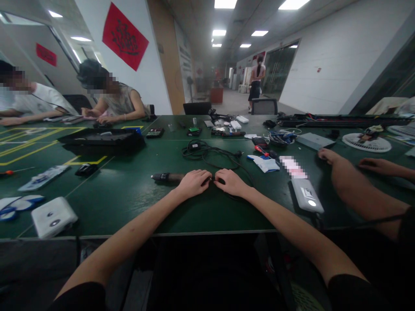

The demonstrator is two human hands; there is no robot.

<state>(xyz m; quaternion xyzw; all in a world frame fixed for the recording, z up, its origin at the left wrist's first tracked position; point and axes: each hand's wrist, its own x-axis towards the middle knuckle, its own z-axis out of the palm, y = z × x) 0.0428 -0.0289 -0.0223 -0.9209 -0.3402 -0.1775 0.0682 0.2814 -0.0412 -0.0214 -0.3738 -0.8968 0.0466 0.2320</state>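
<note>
A dark, straight electric screwdriver (167, 177) lies low over the green table, its narrow metal tip pointing left. My left hand (194, 182) is closed around its rear end. Just to the right, my right hand (231, 182) is closed in a pinch, its fingertips almost meeting those of the left. A black cable (223, 151) loops on the table beyond both hands and runs down beside the right one, which seems to grip its end. The small part between the fingertips is mostly hidden.
A black tray (103, 140) lies to the left, a white box-shaped device (53, 217) near the front left. To the right are a grey-white power bank (306, 195), a red screwdriver (261, 150) and a co-worker's arm (353, 177). Several electronic parts lie along the back. Two people sit opposite.
</note>
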